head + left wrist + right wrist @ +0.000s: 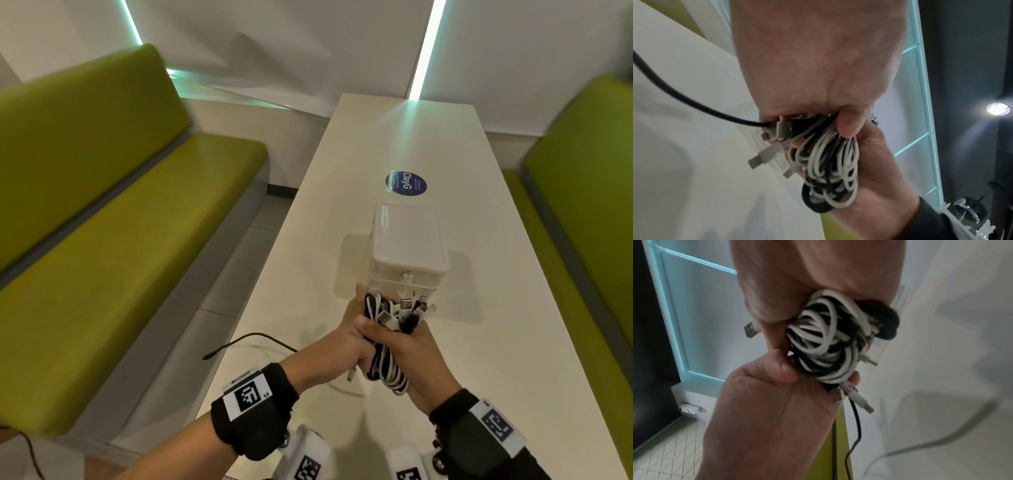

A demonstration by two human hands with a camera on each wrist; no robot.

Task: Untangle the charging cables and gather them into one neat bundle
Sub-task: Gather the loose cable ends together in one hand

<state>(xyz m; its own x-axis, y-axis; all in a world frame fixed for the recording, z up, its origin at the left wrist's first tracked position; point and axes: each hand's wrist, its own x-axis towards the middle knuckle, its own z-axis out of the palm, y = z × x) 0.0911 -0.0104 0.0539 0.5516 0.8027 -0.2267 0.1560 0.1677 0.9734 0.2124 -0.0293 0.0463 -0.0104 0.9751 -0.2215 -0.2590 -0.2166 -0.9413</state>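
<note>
Head view shows both hands meeting over the near part of a white table (394, 144), clamped together round one bundle (388, 346) of black and white cables. The left hand (346, 339) wraps the bundle from the left with the thumb over the top; the right hand (419, 356) cups it from the right and below. Fingers of both are mostly buried behind the cables and each other, so how many strands each hand grips cannot be told. Plug ends (414, 308) splay out at the top of the bundle, too small and crowded to count. Loops hang out below the fists. One black cable (253, 339) trails left from the hands past the table edge, its free end in mid-air. A white strand lying on the table under the wrists is faint.

Just beyond the hands stands a white lidded box (407, 246), its front lower edge hidden by the plugs. Farther on lies a round blue sticker (406, 185).

Both wrist views are soft with blur; each shows the opposite hand closed on the coils, and several USB ends poking out. Green benches (113, 205) flank the table, the right one cut off by the frame. White walls carry lit strips (426, 51).
</note>
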